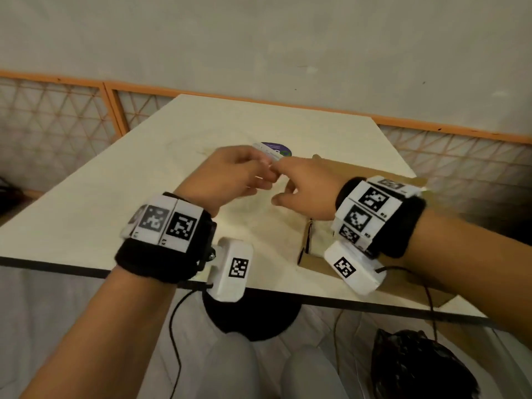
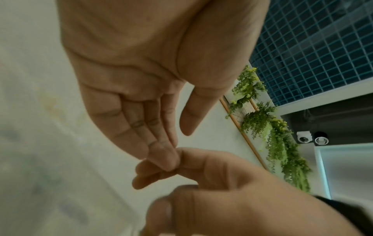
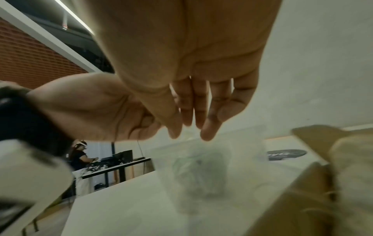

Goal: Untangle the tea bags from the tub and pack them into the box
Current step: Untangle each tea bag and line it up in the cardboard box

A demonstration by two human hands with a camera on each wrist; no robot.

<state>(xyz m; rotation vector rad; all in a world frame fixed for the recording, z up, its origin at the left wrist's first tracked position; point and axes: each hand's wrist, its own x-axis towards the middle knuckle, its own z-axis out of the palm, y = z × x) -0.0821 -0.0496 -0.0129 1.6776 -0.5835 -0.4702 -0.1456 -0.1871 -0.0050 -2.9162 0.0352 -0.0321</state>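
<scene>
My left hand (image 1: 230,174) and right hand (image 1: 305,188) meet in the air above the table (image 1: 86,214), fingertips touching, and I judge that I am working on a tea bag's thread or tag between them, though nothing so fine shows clearly in any view. My left grip has its fingers curled in toward the right hand's fingertips; whether they pinch anything I cannot tell. My right grip has its fingers fairly straight, thumb apart from them, pointing down and toward the left hand; again I cannot tell whether something is caught between them. The clear tub (image 3: 201,172) stands on the table straight below my right fingertips, with a dark, blurred clump inside that I take for the tea bags, so the pull should go upward, away from the tub's mouth. The cardboard box (image 1: 313,249) lies open on my right side, under my right wrist, so my right hand is the nearer one for dropping a freed bag in. A round purple-topped lid (image 1: 275,149) lies beyond my hands.
</scene>
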